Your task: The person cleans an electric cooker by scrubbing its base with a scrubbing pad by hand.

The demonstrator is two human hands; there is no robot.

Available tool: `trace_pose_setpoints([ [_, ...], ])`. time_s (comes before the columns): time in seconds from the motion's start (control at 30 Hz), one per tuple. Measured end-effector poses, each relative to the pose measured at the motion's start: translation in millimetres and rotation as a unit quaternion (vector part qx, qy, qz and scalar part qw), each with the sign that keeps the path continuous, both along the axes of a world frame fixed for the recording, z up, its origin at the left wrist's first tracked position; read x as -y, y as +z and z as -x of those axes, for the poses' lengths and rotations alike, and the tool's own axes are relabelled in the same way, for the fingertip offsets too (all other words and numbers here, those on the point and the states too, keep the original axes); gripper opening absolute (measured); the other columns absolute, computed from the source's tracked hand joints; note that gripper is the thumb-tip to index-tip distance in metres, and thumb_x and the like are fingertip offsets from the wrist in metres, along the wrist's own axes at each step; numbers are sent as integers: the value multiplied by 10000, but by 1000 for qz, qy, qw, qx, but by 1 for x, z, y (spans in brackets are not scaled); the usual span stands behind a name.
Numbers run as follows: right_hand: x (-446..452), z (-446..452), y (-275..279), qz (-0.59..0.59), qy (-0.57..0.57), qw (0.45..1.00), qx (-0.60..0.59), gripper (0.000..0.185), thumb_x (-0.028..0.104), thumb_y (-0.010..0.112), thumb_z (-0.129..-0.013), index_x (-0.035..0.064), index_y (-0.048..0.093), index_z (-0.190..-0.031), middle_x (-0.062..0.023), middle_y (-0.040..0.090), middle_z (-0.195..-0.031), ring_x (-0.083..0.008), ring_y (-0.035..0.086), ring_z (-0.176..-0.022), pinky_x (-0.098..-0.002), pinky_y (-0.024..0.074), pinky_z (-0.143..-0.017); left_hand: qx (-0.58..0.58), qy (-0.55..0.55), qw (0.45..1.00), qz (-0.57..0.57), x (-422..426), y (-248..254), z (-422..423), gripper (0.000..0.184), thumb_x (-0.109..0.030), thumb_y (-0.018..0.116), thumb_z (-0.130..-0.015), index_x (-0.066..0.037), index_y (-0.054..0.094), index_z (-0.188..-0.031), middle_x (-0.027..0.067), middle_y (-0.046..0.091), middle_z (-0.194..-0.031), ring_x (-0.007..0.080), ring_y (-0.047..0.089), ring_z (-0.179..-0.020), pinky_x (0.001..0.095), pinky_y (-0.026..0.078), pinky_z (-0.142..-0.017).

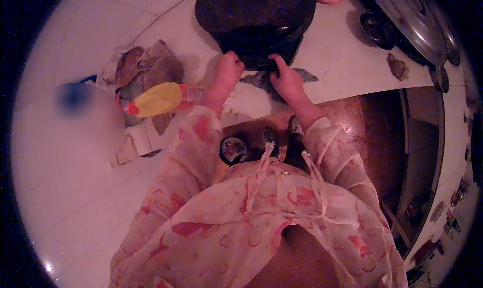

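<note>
A black appliance with a broad rounded top and a narrower front stands on the white counter. My left hand is closed, its curled fingers against the appliance's front left corner. At the front right corner, my right hand grips the edge with bent fingers. A dark grey cloth lies flat on the counter in front of the appliance, partly under my right hand. Left of my left forearm, a yellow bottle with a red cap lies on its side. The fingertips of both hands are partly hidden.
Crumpled brown and grey cloths lie behind the bottle. At right stand a large metal lid or pan, a small black bowl and a brown scrap. Below the counter edge, a round container sits near my feet.
</note>
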State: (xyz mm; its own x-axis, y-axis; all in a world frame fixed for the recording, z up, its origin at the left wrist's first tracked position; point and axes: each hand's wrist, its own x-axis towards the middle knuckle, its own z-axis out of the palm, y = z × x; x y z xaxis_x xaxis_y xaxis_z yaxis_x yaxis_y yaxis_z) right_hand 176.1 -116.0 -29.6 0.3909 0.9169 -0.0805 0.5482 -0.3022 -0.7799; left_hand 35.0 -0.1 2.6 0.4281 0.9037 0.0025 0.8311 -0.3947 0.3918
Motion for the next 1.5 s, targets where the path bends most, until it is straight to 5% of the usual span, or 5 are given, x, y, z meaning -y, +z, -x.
trace_pose_setpoints([
  [0.83, 1, -3, 7, -36, 6, 998, -44, 479, 142, 550, -759, 239, 403, -1205, -229, 604, -871, -421, 582, -783, -513, 462, -686, 325, 124, 932, 99, 2, -28, 33, 104, -78, 575, -736, -7, 571, -812, 47, 535, -649, 140, 496, -523, 293, 421, -520],
  [0.97, 1, -5, 3, 2, 0, 1000, -25, 494, 136, 562, -746, 267, 405, -1195, -219, 587, -761, -417, 574, -751, -482, 451, -665, 330, 95, 925, 165, 6, -20, 30, 154, -71, 582, -768, -3, 572, -906, 72, 569, -701, 184, 545, -593, 313, 452, -576],
  [1.13, -2, -5, -3, -18, -3, 999, -31, 493, 125, 563, -745, 265, 404, -1190, -221, 587, -755, -419, 573, -760, -487, 446, -656, 126, -77, 976, -161, 4, -17, 23, 180, -66, 579, -774, -54, 589, -953, 80, 587, -772, 190, 565, -713, 317, 469, -655],
  [1.43, -2, -5, -2, -18, -7, 1000, -19, 504, 124, 570, -734, 261, 408, -1190, -208, 579, -719, -405, 577, -736, -480, 450, -641, 277, 121, 937, 173, 29, -8, 23, 207, -34, 505, -805, -27, 604, -987, 130, 609, -913, 254, 583, -777, 348, 464, -741],
  [1.5, -2, -5, -3, -20, -6, 1000, -17, 502, 129, 570, -734, 261, 410, -1191, -210, 581, -724, -405, 578, -739, -480, 451, -643, 262, 84, 959, 73, 27, -17, 23, 224, -18, 513, -783, -28, 603, -988, 133, 605, -896, 263, 577, -784, 355, 460, -756],
])
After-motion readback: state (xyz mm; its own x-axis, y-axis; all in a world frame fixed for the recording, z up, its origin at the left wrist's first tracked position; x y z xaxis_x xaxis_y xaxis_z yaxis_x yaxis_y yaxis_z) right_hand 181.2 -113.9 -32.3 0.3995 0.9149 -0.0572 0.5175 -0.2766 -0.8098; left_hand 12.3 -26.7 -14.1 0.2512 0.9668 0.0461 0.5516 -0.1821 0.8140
